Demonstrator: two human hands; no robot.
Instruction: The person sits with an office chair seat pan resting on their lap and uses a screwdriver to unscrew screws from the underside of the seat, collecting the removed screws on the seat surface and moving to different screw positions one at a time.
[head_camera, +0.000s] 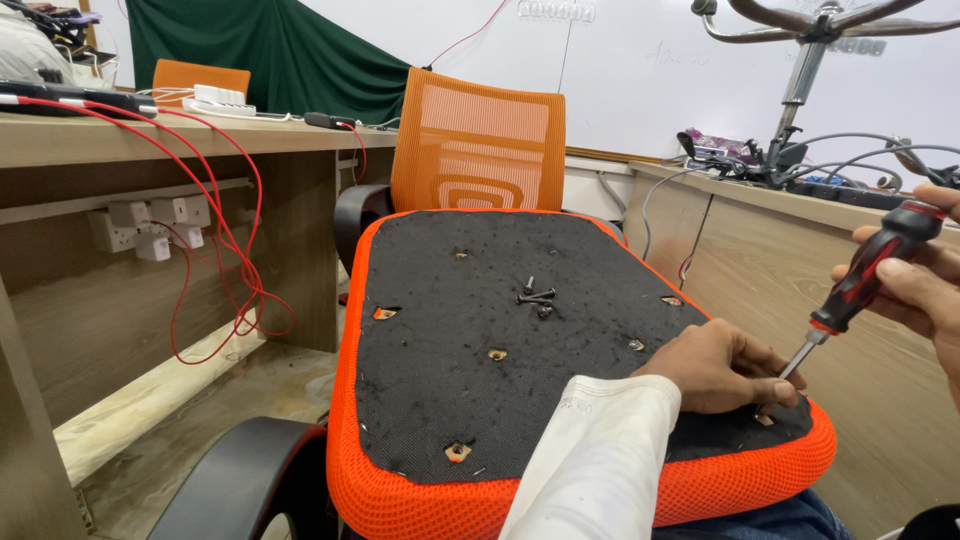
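Note:
An orange office chair seat lies upside down in front of me, its black fabric underside facing up with several screw holes. My left hand, in a white sleeve, rests on the seat's near right corner, fingers pinched around the screwdriver tip at a hole. My right hand grips a red and black screwdriver, its shaft angled down to that hole. A few loose black screws lie in the middle of the underside.
An orange mesh chair back stands behind the seat. A black armrest is at lower left. Wooden desks run along left and right, with red cables, sockets and clutter.

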